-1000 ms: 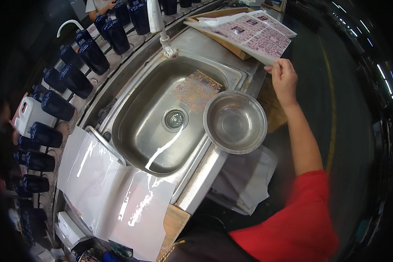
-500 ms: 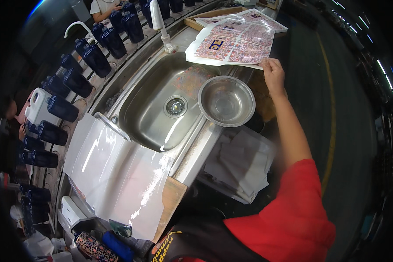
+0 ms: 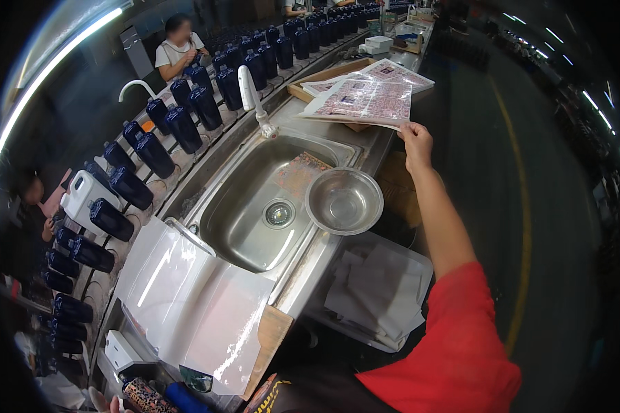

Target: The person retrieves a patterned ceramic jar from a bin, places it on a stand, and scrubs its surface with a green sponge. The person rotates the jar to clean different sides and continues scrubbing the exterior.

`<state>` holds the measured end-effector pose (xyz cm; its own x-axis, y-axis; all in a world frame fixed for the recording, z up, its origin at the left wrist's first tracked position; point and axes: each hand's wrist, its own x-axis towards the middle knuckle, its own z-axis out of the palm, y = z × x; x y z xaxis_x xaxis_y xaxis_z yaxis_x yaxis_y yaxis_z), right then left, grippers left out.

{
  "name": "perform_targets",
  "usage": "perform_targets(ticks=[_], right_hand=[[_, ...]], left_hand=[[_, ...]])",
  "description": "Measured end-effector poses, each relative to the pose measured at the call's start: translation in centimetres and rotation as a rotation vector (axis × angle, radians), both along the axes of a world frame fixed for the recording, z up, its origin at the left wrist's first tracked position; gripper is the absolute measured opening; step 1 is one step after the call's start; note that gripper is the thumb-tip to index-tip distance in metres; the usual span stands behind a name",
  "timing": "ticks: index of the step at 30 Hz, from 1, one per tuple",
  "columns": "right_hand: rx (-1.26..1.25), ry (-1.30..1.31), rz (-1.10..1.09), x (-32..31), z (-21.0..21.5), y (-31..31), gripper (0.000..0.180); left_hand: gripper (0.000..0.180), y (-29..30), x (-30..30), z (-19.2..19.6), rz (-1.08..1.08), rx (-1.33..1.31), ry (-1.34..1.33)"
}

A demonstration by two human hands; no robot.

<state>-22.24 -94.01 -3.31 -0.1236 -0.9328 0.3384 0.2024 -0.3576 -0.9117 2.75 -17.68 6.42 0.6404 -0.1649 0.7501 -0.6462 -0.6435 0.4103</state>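
My right hand [image 3: 417, 142] reaches forward and pinches the near corner of a printed label sheet [image 3: 365, 100], lifted off a stack of the same sheets [image 3: 399, 74] on a cardboard tray. Just left of my forearm a steel bowl [image 3: 344, 201] rests on the sink's front rim. The steel sink [image 3: 251, 206] holds one wet label sheet [image 3: 300, 172] in its basin. My left hand is out of view.
A white tap [image 3: 253, 96] stands behind the sink. Rows of dark blue bottles [image 3: 186, 127] run along the conveyor at left. Glossy white sheets [image 3: 193, 296] lie left of the sink. A clear bin of white papers [image 3: 375, 289] sits below. Another person [image 3: 179, 48] is across the line.
The view has tilted up along the line. My right hand still holds the sheet's corner, and the sheet now hangs higher over the stack.
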Motion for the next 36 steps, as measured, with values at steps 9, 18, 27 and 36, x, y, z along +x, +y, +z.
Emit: perform_targets(ticks=[9, 18, 27, 36], right_hand=[[-0.372, -0.325, 0.154, -2.3, 23.9, 5.5, 0.013], [-1.215, -0.062, -0.152, -19.2, 33.7, 29.2, 0.017], [-0.974, 0.745, -0.614, -21.1, 17.0, 52.9, 0.014], [-0.549, 0.859, -0.171, -14.4, 7.9, 60.6, 0.019]], left_hand=[[0.029, -15.6, 2.9, 1.2, -0.709, 0.122, 0.018], [0.033, -28.1, -6.9, 3.9, -1.557, -0.052, 0.702], [0.092, -23.3, -20.3, 1.5, -2.117, 0.201, 1.981], [0.033, -20.5, -21.0, -4.3, -1.368, -0.028, 2.526]])
